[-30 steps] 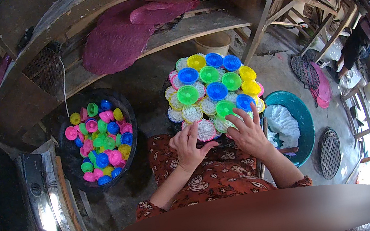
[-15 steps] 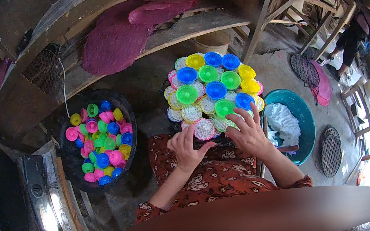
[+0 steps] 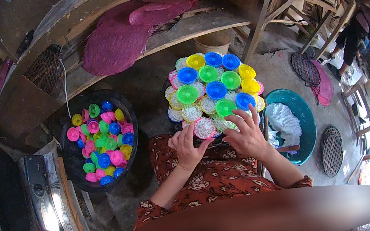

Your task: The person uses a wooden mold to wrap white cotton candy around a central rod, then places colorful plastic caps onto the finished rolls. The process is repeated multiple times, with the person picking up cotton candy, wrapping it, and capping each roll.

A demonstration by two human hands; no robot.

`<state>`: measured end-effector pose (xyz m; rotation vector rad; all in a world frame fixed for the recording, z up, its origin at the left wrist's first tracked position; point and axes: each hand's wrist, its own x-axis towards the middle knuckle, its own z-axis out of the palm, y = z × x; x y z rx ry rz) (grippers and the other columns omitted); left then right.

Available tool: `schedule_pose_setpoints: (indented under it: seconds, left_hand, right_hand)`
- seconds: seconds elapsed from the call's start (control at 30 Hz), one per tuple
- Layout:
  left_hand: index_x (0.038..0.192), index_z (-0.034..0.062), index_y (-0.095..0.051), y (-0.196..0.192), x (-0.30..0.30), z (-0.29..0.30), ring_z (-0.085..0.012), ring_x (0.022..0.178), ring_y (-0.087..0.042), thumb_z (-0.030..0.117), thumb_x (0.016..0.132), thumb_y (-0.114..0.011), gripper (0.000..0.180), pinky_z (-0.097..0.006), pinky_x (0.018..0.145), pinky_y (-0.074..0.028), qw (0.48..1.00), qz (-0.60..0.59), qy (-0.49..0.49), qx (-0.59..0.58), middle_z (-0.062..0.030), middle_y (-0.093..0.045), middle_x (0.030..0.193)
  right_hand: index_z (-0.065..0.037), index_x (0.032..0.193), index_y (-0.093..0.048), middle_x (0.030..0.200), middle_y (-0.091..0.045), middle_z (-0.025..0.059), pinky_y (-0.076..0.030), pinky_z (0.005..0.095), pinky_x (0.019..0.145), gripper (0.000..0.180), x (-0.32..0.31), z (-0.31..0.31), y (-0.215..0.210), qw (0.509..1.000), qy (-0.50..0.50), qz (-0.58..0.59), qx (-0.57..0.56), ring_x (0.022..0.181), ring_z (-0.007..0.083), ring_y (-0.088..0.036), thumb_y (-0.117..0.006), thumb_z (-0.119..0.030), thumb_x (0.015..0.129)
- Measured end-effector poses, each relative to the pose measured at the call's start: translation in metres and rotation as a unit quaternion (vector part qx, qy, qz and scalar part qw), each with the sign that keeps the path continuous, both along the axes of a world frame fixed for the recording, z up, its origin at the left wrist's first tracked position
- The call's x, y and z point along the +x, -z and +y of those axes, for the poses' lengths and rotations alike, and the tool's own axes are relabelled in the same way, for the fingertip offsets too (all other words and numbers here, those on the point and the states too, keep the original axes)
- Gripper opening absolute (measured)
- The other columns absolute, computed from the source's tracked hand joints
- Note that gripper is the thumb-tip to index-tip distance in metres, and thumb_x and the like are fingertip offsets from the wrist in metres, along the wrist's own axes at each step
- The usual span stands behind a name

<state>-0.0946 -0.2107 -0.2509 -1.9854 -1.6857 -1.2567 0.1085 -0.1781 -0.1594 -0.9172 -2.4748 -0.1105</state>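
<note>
In front of me a pile of small fluted plastic cups stands on a support mostly hidden underneath. Many cups hold white stringy strands; on top sit empty-looking ones, such as a blue cup (image 3: 216,90), a green cup (image 3: 187,94) and a yellow cup (image 3: 247,71). My left hand (image 3: 187,148) has its thumb and forefinger curved round the near left rim of a pink cup (image 3: 204,128) full of white strands. Over the near right edge of the pile, my right hand (image 3: 247,136) spreads its fingers beside a green cup (image 3: 225,108), holding nothing visible.
At left, a black tub (image 3: 131,123) holds many loose coloured cups. A teal basin (image 3: 309,121) with white cloth-like material stands close on my right. Beyond the pile, a wooden shelf (image 3: 200,24) carries purple sheets (image 3: 112,45). Woven trays (image 3: 331,151) lie on the floor, and a person (image 3: 358,27) is at far right.
My left thumb has drawn in closer to the pink cup's near rim. My right hand has shifted slightly left, fingers still spread. The cups in the pile look unchanged.
</note>
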Motion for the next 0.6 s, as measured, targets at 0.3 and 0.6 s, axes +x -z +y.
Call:
schedule_pose_setpoints:
  seconds: [0.3,0.6]
  left_hand:
    - [0.123,0.0018,-0.048,-0.053,-0.108,-0.017,-0.0319,0.103,-0.05,0.042,0.074,-0.071,0.068,-0.045,0.088,-0.036,0.984,-0.005,-0.098,0.148,-0.0154,-0.053,0.117]
    - [0.117,0.0092,-0.057,-0.047,-0.322,-0.052,-0.0342,0.107,-0.054,0.035,0.071,-0.072,0.055,-0.04,0.091,-0.044,0.836,0.088,-0.098,-0.533,-0.0168,-0.059,0.114]
  right_hand:
    - [-0.009,0.09,-0.062,0.101,-0.055,0.0114,-0.036,0.0509,0.093,0.026,0.029,-0.047,0.006,0.993,0.101,0.061,0.0,0.099,0.0314,-0.052,-0.072,-0.016,0.067]
    - [-0.002,0.121,-0.048,0.104,-0.057,0.0096,-0.046,0.0346,0.074,0.04,0.114,-0.145,0.124,0.778,0.397,0.279,-0.4,0.09,0.021,-0.055,-0.06,-0.022,0.088]
